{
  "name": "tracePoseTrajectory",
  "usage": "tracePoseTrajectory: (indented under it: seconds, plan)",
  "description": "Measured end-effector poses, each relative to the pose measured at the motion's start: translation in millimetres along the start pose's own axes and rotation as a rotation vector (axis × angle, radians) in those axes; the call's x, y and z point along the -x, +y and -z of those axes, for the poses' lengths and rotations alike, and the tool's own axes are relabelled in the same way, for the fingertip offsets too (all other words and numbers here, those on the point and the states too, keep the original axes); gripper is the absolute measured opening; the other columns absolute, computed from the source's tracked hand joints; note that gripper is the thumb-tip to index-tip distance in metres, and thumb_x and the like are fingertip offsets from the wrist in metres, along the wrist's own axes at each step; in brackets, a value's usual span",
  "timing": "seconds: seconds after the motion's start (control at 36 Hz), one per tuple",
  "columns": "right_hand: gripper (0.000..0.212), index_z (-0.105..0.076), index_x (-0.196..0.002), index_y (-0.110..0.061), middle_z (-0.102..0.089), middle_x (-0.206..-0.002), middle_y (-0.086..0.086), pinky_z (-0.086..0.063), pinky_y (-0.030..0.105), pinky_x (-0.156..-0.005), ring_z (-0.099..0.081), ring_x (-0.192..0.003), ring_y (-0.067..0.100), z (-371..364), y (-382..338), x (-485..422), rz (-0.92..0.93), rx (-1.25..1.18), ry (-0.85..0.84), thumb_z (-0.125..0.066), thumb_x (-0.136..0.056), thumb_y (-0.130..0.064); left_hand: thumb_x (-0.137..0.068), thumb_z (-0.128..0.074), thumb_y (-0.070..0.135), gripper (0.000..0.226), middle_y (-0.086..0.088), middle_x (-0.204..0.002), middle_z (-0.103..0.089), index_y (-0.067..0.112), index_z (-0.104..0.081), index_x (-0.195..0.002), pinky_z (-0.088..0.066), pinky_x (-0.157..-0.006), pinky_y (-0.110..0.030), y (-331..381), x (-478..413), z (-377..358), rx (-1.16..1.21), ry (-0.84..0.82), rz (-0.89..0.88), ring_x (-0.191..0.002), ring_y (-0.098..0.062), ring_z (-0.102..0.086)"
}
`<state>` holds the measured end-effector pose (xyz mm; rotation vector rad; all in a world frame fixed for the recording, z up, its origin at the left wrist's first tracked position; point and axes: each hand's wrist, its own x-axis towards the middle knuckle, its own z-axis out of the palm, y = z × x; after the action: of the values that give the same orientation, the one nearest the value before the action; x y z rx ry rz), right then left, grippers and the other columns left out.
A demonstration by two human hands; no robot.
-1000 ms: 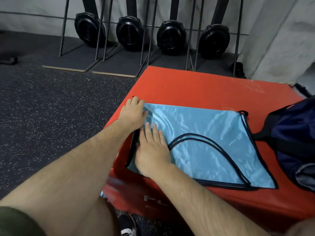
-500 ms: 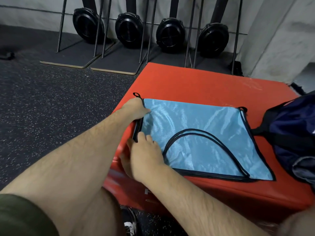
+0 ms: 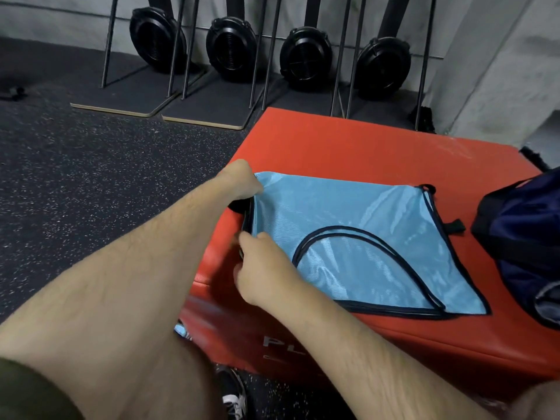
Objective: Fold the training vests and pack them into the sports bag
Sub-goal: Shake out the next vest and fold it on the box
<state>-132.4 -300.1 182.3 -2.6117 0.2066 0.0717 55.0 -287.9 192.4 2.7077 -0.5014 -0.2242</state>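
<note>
A light blue training vest (image 3: 357, 237) with black trim lies folded flat on a red padded box (image 3: 348, 147). My left hand (image 3: 239, 180) grips the vest's far left corner, fingers curled under the edge. My right hand (image 3: 263, 268) pinches the near part of the same left edge, which is lifted slightly off the box. A navy sports bag (image 3: 524, 237) sits at the right end of the box, partly cut off by the frame edge.
Dark speckled rubber floor (image 3: 91, 192) spreads to the left. Several black machines on metal stands (image 3: 306, 60) line the grey back wall. My shoe (image 3: 233, 395) is on the floor under the box's near edge, beside a scrap of blue cloth (image 3: 181, 328).
Both hands went from lying flat on the vest's left part to curling round its left edge. The edge has lifted a little. The vest and bag stay in place.
</note>
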Motion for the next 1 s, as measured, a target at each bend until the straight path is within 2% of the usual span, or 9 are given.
tracePoseTrajectory:
  seconds: [0.08,0.22,0.31,0.39,0.5,0.69,0.78,0.86,1.0]
  plan:
    - [0.032,-0.056,-0.119,-0.026,-0.051,-0.115,0.009,-0.044,0.031,-0.077,-0.055,-0.093,0.029,-1.3,-1.8,-5.6,-0.023,-0.171,-0.003,-0.053,-0.089,-0.012,-0.078,-0.053,0.008,0.01,-0.01,-0.054,-0.048,0.002,-0.06,-0.081,-0.032,-0.041,-0.024,-7.0,0.9,9.0,0.008,-0.055,-0.011,-0.045,-0.025,-0.043]
    - [0.039,-0.064,-0.125,-0.024,-0.056,-0.135,0.007,-0.046,0.029,-0.101,-0.057,-0.118,0.023,-3.0,-21.6,-10.7,-0.024,-0.342,0.0,-0.049,-0.091,-0.011,-0.083,-0.057,0.003,0.038,-0.008,-0.069,-0.056,0.013,-0.066,-0.119,-0.039,-0.05,-0.026,-28.1,1.8,23.6,0.181,0.01,-0.002,-0.053,-0.027,-0.049]
    - [0.031,-0.068,-0.115,-0.016,-0.056,-0.13,0.01,-0.046,0.032,-0.101,-0.057,-0.116,0.026,-4.4,-34.7,-13.7,-0.027,-0.373,0.037,-0.047,-0.092,-0.011,-0.086,-0.057,0.004,0.024,-0.008,-0.092,-0.058,0.015,-0.066,-0.105,-0.04,-0.063,-0.026,-34.8,4.7,31.8,0.23,0.084,0.005,-0.079,-0.025,-0.053]
    - [0.026,-0.07,-0.108,-0.014,-0.061,-0.119,0.009,-0.048,0.031,-0.093,-0.059,-0.108,0.026,-4.0,-37.8,-14.3,-0.012,-0.39,0.122,-0.052,-0.09,-0.018,-0.084,-0.057,0.004,0.018,-0.008,-0.096,-0.054,0.017,-0.052,-0.095,-0.039,-0.068,-0.029,-37.7,6.7,36.6,0.281,0.141,0.039,-0.084,-0.026,-0.051]
    - [0.031,-0.068,-0.119,-0.014,-0.061,-0.122,0.008,-0.045,0.027,-0.092,-0.058,-0.11,0.022,4.9,-28.7,-7.5,-0.004,-0.37,0.184,-0.059,-0.09,-0.02,-0.083,-0.058,0.006,0.03,-0.003,-0.086,-0.048,0.015,-0.041,-0.106,-0.037,-0.059,-0.033,-29.5,11.2,37.6,0.395,0.203,0.059,-0.074,-0.023,-0.048]
    - [0.039,-0.063,-0.124,-0.016,-0.059,-0.127,0.004,-0.046,0.026,-0.083,-0.06,-0.106,0.024,43.5,6.3,17.8,-0.044,-0.379,0.205,-0.056,-0.087,-0.009,-0.085,-0.065,0.007,0.009,-0.004,-0.089,-0.067,0.009,-0.069,-0.093,-0.039,-0.049,-0.021,21.6,19.0,34.1,0.486,0.101,-0.094,-0.055,-0.016,-0.047]
    - [0.048,-0.056,-0.136,-0.019,-0.051,-0.137,0.003,-0.048,0.029,-0.091,-0.059,-0.112,0.025,63.7,27.7,31.7,-0.068,-0.371,0.188,-0.054,-0.089,-0.009,-0.085,-0.063,0.004,0.011,-0.003,-0.076,-0.06,0.004,-0.072,-0.092,-0.034,-0.041,-0.016,51.9,24.5,28.1,0.495,0.061,-0.142,-0.057,-0.018,-0.044]
    - [0.049,-0.054,-0.137,-0.02,-0.051,-0.135,0.002,-0.052,0.031,-0.083,-0.062,-0.102,0.025,83.0,53.7,44.9,-0.106,-0.368,0.19,-0.053,-0.09,-0.008,-0.083,-0.068,0.003,0.014,0.001,-0.072,-0.057,0.012,-0.071,-0.093,-0.035,-0.039,-0.011,82.9,25.4,19.8,0.493,0.022,-0.167,-0.055,-0.013,-0.047]
    - [0.054,-0.051,-0.141,-0.022,-0.059,-0.12,0.001,-0.039,0.021,-0.057,-0.047,-0.077,0.013,103.1,104.4,61.2,-0.184,-0.346,0.196,-0.058,-0.089,-0.011,-0.082,-0.074,0.007,0.032,-0.006,-0.101,-0.064,0.005,-0.07,-0.113,-0.042,-0.064,-0.022,135.0,22.4,-4.1,0.399,-0.035,-0.235,-0.069,-0.016,-0.054]
